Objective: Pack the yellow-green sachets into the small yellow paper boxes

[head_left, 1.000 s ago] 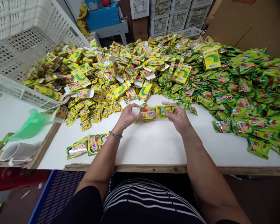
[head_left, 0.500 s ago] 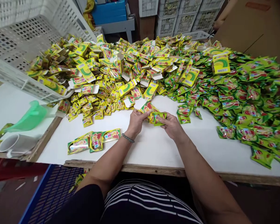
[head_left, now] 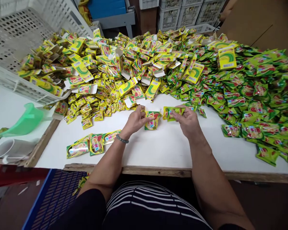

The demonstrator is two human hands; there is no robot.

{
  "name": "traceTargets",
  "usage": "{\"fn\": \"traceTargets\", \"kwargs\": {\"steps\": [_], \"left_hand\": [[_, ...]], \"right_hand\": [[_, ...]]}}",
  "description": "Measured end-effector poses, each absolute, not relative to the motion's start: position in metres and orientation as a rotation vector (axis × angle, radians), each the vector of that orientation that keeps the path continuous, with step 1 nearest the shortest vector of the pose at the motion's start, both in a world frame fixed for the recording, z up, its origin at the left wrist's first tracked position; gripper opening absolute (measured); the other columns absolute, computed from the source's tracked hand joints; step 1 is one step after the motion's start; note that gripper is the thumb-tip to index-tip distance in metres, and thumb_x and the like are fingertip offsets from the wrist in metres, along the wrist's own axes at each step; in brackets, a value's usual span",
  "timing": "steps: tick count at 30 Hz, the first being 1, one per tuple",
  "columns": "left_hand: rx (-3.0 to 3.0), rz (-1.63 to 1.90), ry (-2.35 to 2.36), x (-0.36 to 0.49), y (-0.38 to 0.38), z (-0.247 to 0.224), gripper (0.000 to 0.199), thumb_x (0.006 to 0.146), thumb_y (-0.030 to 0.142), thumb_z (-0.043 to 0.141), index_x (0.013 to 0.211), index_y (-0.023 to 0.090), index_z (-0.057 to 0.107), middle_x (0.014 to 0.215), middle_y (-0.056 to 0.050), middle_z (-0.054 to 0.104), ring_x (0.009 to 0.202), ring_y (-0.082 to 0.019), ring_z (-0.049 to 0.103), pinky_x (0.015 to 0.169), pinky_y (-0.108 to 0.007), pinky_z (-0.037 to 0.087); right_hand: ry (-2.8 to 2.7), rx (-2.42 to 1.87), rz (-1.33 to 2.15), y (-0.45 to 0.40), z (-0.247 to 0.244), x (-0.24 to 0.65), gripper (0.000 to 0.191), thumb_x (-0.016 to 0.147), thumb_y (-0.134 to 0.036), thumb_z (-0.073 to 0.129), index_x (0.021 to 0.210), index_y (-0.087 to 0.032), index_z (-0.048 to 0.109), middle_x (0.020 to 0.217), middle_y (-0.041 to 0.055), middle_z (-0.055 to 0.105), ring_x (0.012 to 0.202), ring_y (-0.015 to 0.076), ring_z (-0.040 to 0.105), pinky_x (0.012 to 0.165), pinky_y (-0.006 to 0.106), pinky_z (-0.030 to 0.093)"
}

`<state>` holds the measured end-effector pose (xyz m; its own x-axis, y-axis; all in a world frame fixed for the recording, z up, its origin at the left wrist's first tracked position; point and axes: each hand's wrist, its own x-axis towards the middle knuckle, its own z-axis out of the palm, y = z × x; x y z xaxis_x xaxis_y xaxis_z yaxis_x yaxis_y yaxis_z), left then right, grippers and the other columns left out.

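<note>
In my left hand (head_left: pixel 135 121) is a small yellow-green carton (head_left: pixel 150 124) with red and white print, held upright between thumb and fingers. My right hand (head_left: pixel 188 121) pinches a shiny yellow-and-green sachet (head_left: pixel 169 113), just right of the carton and apart from it. Both hands are above the white table (head_left: pixel 144 150). To the left of my left hand lie filled-looking cartons (head_left: pixel 96 145), partly overlapping. Beyond my hands spread loose yellow sachets (head_left: pixel 86 108) on the left and green sachets (head_left: pixel 230 92) on the right.
Many cartons (head_left: pixel 132 60), several with open flaps, are heaped along the back. A tipped white crate (head_left: pixel 16 83) stands at the left. Near it are a green scoop (head_left: pixel 30 119) and a white mug (head_left: pixel 16 148). A blue basket (head_left: pixel 44 198) sits below the table edge.
My hands have moved apart. The carton has turned upright in my left hand, and the sachet has shifted right with my right hand. The view has shifted slightly.
</note>
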<state>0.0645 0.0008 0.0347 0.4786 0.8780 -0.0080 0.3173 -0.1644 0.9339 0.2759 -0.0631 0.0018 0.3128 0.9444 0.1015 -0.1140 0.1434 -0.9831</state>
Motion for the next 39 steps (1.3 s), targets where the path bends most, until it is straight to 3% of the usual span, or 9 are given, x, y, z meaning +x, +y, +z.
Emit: {"fn": "traceTargets", "kwargs": {"steps": [4,10,15,22,28,34,39], "left_hand": [[1.912,0.490,0.930,0.071,-0.004,0.031,0.041,0.069,0.046,0.078,0.079,0.018,0.050,0.055,0.009,0.040,0.053,-0.008,0.033,0.052,-0.023,0.025],[1.609,0.594,0.845,0.076,-0.004,0.026,0.043,0.066,0.048,0.079,0.085,0.015,0.059,0.072,0.001,0.058,0.063,-0.010,0.050,0.058,-0.023,0.036],[1.494,0.547,0.825,0.080,-0.004,0.020,0.046,0.062,0.049,0.082,0.086,0.013,0.065,0.067,0.000,0.059,0.061,-0.011,0.053,0.056,-0.023,0.037],[1.371,0.615,0.834,0.086,-0.009,0.012,0.052,0.066,0.056,0.078,0.091,0.011,0.069,0.068,-0.001,0.062,0.059,-0.010,0.053,0.054,-0.022,0.038],[1.378,0.617,0.841,0.088,-0.010,0.011,0.053,0.054,0.047,0.086,0.090,0.011,0.070,0.074,0.000,0.066,0.067,-0.012,0.058,0.064,-0.024,0.045],[1.236,0.665,0.883,0.090,-0.011,0.010,0.053,0.049,0.037,0.090,0.090,0.011,0.069,0.072,0.000,0.067,0.066,-0.012,0.061,0.066,-0.026,0.049],[1.155,0.711,0.890,0.090,-0.011,0.007,0.054,0.047,0.034,0.091,0.089,0.011,0.068,0.072,-0.001,0.068,0.065,-0.012,0.062,0.065,-0.026,0.050]], "right_hand": [[-1.053,-1.236,0.760,-0.059,-0.003,0.279,0.028,0.075,-0.045,0.073,0.090,-0.025,0.060,0.074,-0.0033,0.057,0.069,0.0135,0.055,0.065,0.028,0.046],[-1.349,-1.490,0.883,-0.066,0.006,0.284,0.021,0.078,-0.042,0.067,0.087,-0.023,0.063,0.058,-0.0055,0.047,0.054,0.0121,0.042,0.052,0.027,0.033],[-1.369,-1.486,0.787,-0.063,0.006,0.276,0.021,0.073,-0.040,0.068,0.085,-0.022,0.066,0.080,0.0005,0.061,0.070,0.0156,0.052,0.063,0.029,0.040],[-1.315,-1.496,0.716,-0.061,-0.001,0.270,0.028,0.074,-0.046,0.069,0.088,-0.022,0.067,0.081,0.0016,0.062,0.070,0.0157,0.054,0.065,0.031,0.044],[-1.425,-1.568,0.690,-0.062,-0.004,0.270,0.019,0.073,-0.038,0.070,0.082,-0.021,0.069,0.079,0.0015,0.061,0.063,0.0137,0.051,0.061,0.031,0.041],[-1.135,-1.389,0.877,-0.063,-0.002,0.265,0.038,0.069,-0.049,0.075,0.091,-0.022,0.061,0.071,-0.0014,0.064,0.063,0.0148,0.058,0.060,0.030,0.046],[-1.180,-1.513,0.801,-0.067,0.006,0.257,0.035,0.073,-0.048,0.072,0.094,-0.023,0.058,0.071,-0.0011,0.069,0.057,0.0128,0.054,0.058,0.029,0.042]]}}
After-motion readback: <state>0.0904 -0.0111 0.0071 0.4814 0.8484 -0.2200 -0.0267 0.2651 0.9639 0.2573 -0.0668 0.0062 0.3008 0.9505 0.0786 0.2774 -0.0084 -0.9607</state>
